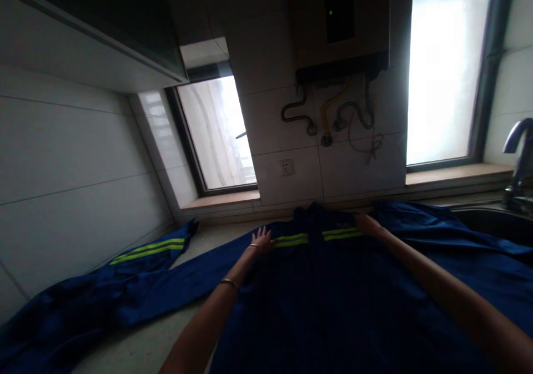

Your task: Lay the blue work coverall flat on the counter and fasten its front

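Note:
A dark blue work jacket (pixel 308 302) with yellow-green stripes across the chest lies spread on the counter, its collar toward the wall. My left hand (pixel 262 241) rests flat on the jacket near the shoulder at the left end of the stripe, fingers spread. At the opposite shoulder, my right hand (pixel 368 225) has its fingers closed on the cloth by the stripe's right end; its fingertips are dim and partly hidden. The left sleeve stretches out to the left. More blue cloth with the same stripes (pixel 147 250) lies bunched against the left wall.
The pale counter (pixel 120 349) shows between the cloth at left. A sink (pixel 493 217) with a curved faucet (pixel 518 152) is at the right, blue cloth reaching its edge. A water heater (pixel 339 24) hangs above, between two windows. A cabinet (pixel 91 35) overhangs the left.

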